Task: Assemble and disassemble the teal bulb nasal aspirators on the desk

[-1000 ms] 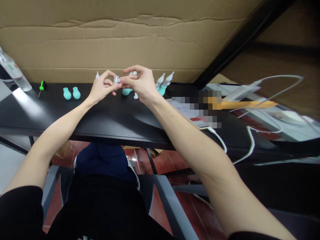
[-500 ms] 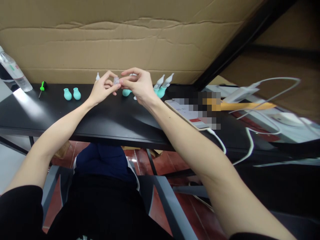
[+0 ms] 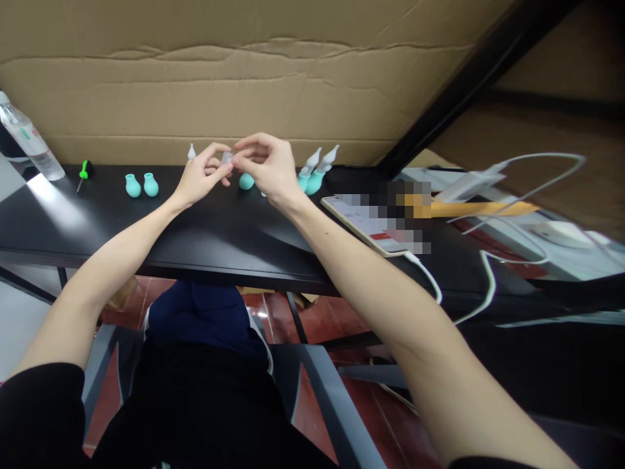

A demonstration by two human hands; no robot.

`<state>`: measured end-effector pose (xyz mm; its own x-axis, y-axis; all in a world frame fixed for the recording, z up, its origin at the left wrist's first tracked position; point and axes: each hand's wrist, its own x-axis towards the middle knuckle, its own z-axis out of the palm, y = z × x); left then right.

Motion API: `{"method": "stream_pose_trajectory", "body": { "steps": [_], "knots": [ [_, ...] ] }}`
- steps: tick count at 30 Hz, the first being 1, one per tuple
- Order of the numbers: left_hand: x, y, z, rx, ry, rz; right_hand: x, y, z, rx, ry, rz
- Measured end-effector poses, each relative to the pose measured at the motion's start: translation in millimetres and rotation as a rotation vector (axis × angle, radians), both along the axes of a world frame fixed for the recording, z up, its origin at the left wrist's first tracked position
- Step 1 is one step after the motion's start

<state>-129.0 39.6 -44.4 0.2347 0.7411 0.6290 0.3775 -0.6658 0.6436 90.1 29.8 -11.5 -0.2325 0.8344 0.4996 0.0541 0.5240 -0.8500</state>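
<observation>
Bottle (image 3: 34,144) and green screwdriver (image 3: 84,172) sit at nine o'clock on our dial, whose hub is the small clear piece (image 3: 226,157) in our fingers. Two open-necked teal bulbs (image 3: 133,186) stand side by side near half past eight. Next we see a white tip (image 3: 191,152) at nine, partly hidden by our left hand (image 3: 198,179), which comes in from eight and pinches the clear piece between thumb and fingers. Just beyond, at half past four, a teal bulb (image 3: 245,182) shows below the fingertips of our right hand (image 3: 278,166). These draw together at the piece's three o'clock end; we cannot tell whether they grip it. At three stand teal bulbs with white tips (image 3: 329,157), then toward four lies a phone (image 3: 349,218) with a white cable (image 3: 491,286).
</observation>
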Motion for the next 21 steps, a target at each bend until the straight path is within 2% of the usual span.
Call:
{"method": "stream_pose_trajectory", "body": {
  "steps": [17, 21],
  "knots": [
    [-5, 9, -2.0, 0.019, -0.034, -0.09, -1, -8, 2.4, -0.016, -0.032, 0.049],
    [-5, 11, -0.9, 0.054, -0.019, -0.075, -2, -11, 2.4, -0.023, -0.04, 0.058]
  ]
}}
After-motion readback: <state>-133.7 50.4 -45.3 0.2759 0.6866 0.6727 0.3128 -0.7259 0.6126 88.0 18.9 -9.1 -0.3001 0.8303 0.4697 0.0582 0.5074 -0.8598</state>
